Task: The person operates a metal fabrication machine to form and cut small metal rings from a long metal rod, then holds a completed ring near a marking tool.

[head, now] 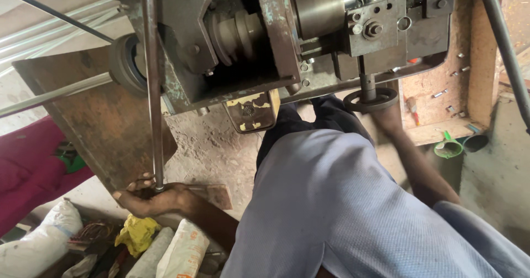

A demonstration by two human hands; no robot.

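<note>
A long steel rod runs down from the top of the grey-green machine to the lower left. My left hand is closed around the rod's lower end, just above a small wooden block. My right hand reaches up under the small dark handwheel on the machine's vertical shaft and grips its rim; the wheel hides most of the fingers. My light blue shirt fills the lower middle of the view.
A rusty steel plate leans at the left beside thin pipes. White sacks, a yellow rag and red cloth lie at the lower left. A wooden tray with bolts sits at the right, above a green funnel.
</note>
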